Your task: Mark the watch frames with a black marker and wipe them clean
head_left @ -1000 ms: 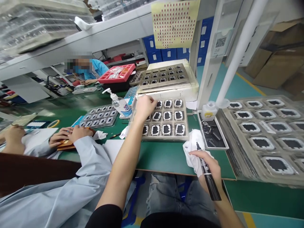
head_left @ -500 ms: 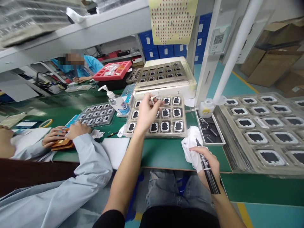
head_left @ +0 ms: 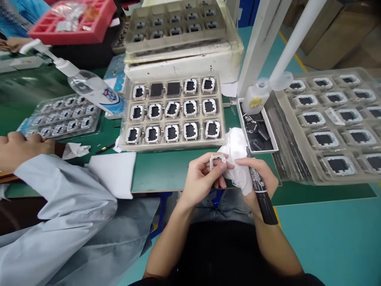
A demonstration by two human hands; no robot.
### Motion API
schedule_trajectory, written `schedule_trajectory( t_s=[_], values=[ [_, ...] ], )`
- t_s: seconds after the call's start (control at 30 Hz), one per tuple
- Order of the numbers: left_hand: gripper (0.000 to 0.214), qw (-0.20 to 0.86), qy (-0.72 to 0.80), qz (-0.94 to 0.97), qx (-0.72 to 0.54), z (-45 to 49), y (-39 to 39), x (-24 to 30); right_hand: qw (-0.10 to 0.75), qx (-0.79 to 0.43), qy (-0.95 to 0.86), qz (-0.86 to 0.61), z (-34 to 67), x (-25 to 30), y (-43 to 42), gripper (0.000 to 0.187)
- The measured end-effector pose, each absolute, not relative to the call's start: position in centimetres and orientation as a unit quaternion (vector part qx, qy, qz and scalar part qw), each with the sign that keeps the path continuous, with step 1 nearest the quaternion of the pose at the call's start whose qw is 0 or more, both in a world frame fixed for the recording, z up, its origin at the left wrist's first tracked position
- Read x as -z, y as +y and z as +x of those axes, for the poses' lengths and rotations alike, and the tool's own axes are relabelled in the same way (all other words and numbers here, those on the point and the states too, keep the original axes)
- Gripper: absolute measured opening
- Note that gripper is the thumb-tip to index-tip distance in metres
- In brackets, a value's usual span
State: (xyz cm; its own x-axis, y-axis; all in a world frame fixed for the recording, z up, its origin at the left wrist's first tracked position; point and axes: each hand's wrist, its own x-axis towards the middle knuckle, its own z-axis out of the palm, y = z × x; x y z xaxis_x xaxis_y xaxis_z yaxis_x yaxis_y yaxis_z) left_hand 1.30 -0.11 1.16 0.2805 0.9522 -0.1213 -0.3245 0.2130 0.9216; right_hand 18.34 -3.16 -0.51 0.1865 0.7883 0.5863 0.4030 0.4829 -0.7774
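Observation:
My left hand (head_left: 201, 178) pinches a small white square frame part (head_left: 216, 161) over the table's near edge. My right hand (head_left: 258, 178) is closed on a white cloth (head_left: 235, 153) and a black marker (head_left: 259, 186), with the cloth touching the part. Just beyond lies a beige tray (head_left: 172, 147) holding rows of the same parts; two pockets in its top row show no white frame.
A co-worker's sleeve (head_left: 59, 198) and hand (head_left: 20, 145) are at the left. A pump bottle (head_left: 89, 87), a clear tray of parts (head_left: 59, 119), a white pad (head_left: 113, 172), stacked trays (head_left: 184, 43), a small bottle (head_left: 253, 97), a black-lined tray (head_left: 258, 131) and a large tray (head_left: 333, 119) surround me.
My left hand lifted a frame part from the beige tray and brought it back to the cloth in my right hand. My view tilted down and closer.

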Motion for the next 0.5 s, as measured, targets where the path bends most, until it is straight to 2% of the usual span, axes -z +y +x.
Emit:
schedule_trajectory(
  t_s=[0.23, 0.4, 0.5],
  values=[
    [0.03, 0.709, 0.371, 0.413, -0.436, 0.6, 0.0, -1.3, 0.64, -0.197, -0.578, -0.466, 18.1, 0.6, -3.3, 0.018],
    [0.028, 0.718, 0.359, 0.405, -0.438, 0.4, 0.1, -1.1, 0.686, -0.266, -0.573, -0.361, 18.0, 1.4, -2.7, 0.011],
    [0.029, 0.721, 0.358, 0.401, -0.438, 0.3, 0.1, -1.1, 0.68, -0.268, -0.581, -0.356, 18.0, 1.3, -2.4, 0.004]
  ],
)
